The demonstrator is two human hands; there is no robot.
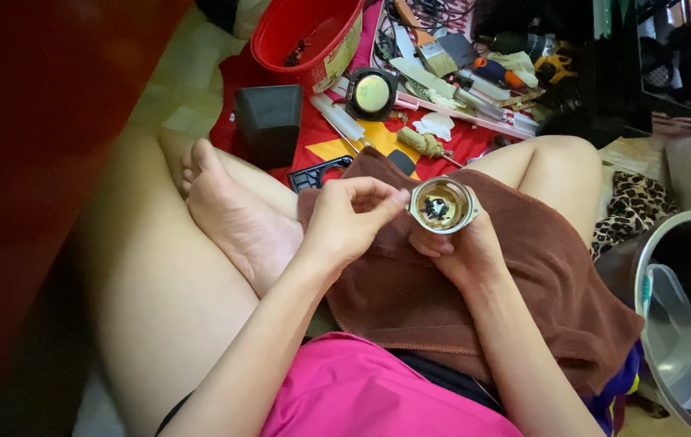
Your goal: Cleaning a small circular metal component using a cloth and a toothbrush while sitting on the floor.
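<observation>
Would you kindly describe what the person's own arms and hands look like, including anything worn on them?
Both arms are bare from the elbow down, with no sleeves in view. The left hand and the right hand wear no gloves, and no rings, watch or bracelets show on either. The fingernails look short and unpainted. A pink garment shows at the bottom of the picture.

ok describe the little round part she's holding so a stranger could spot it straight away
Start at the brown towel over the lap. Just above its middle, the right hand holds up a small round metal speaker frame, with the left hand touching its rim. Unlike the whole speaker on the floor, it is an open cup with dark bits inside.
</observation>
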